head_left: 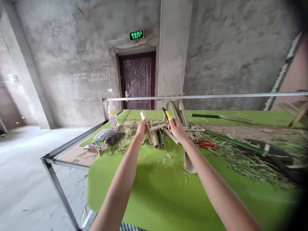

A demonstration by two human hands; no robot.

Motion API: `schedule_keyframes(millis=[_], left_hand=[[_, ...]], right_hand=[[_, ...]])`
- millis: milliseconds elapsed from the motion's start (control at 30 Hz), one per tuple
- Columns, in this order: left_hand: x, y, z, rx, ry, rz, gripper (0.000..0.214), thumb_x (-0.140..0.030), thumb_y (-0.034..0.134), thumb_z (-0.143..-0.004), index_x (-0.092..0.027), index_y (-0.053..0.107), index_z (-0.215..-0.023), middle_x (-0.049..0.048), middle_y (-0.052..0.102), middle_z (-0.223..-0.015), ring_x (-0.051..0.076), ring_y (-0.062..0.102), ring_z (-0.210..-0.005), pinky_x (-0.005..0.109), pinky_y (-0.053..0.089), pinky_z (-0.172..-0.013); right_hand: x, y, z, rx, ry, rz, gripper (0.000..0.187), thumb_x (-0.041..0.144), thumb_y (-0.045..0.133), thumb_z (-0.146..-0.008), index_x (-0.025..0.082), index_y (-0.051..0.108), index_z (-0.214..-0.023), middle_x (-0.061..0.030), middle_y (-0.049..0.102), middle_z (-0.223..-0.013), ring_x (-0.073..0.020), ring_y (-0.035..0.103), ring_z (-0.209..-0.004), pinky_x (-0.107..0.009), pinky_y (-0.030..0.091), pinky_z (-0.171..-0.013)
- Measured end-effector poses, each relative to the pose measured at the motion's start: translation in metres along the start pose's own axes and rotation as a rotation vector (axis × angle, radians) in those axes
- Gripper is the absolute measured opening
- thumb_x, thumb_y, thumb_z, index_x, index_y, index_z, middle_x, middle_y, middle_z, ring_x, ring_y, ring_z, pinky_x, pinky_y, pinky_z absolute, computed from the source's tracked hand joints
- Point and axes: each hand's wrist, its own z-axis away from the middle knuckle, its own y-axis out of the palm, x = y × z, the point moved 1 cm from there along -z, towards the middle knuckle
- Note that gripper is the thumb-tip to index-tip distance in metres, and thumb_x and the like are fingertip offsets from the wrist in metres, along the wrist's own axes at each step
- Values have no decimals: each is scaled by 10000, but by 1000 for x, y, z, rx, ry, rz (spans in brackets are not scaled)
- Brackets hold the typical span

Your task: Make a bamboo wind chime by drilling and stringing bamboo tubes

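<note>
My left hand (141, 129) is closed around a pale split bamboo piece (149, 132), which stands tilted with its top end above my fingers. In my closed right hand (177, 128) is a slim yellow-and-black tool (166, 113); its black end points up and to the left, and its exact kind is unclear. Short bamboo tubes (156, 140) lie on the table just beyond and between my hands. Behind my right hand, several longer bamboo pieces (183, 113) stand leaning. A cut bamboo tube (189, 163) lies below my right forearm.
Bamboo shavings (255, 170) litter the green tabletop (163, 192). Red-handled scissors (207, 145) and a long green bamboo strip (235, 142) lie to the right. A bottle (112, 115) and a patterned strap (98, 138) are at the left. A metal rail (204, 96) runs along the back.
</note>
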Motion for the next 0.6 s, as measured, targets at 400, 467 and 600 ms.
schedule_keyframes(millis=[400, 467, 600], left_hand=[[12, -25, -2, 339, -246, 308, 225, -219, 391, -900, -85, 564, -953, 47, 546, -670, 121, 553, -569, 254, 480, -588], [12, -22, -2, 399, -291, 306, 256, -268, 381, -911, -97, 563, -968, 40, 531, -663, 117, 538, -550, 249, 470, -559], [12, -19, 1, 488, -383, 272, 245, -257, 371, -915, -102, 557, -956, 32, 512, -658, 116, 534, -545, 258, 475, -571]], right_hand=[[-2, -6, 31, 716, 98, 146, 538, 607, 493, -767, 131, 591, -997, -19, 580, -694, -90, 480, -511, -234, 363, -489], [-2, -7, 30, 731, 85, 201, 519, 578, 503, -777, 147, 602, -1048, -4, 571, -652, -79, 445, -476, -225, 335, -469], [-2, -7, 32, 782, 66, 266, 489, 567, 500, -782, 143, 631, -989, 0, 548, -602, -79, 419, -456, -231, 316, -463]])
